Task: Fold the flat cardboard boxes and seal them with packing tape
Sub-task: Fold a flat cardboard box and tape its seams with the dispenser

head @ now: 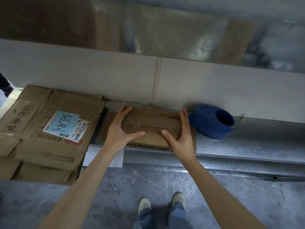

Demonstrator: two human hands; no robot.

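A small flat cardboard box (151, 119) lies on the metal counter (247, 142) against the wall. My left hand (122, 128) rests over its left part, fingers straight toward the far edge and thumb spread to the right. My right hand (181, 134) lies over its right part, fingers straight along the right side, thumb pointing left. Neither hand curls round the cardboard. A blue tape dispenser (212, 123) sits on the counter just right of the box.
A stack of larger flattened cardboard boxes (41, 129) with a blue note and barcode labels lies at the left, overhanging the counter's front edge. A pale wall (214, 88) rises directly behind. My feet stand on the grey floor (115, 195) below.
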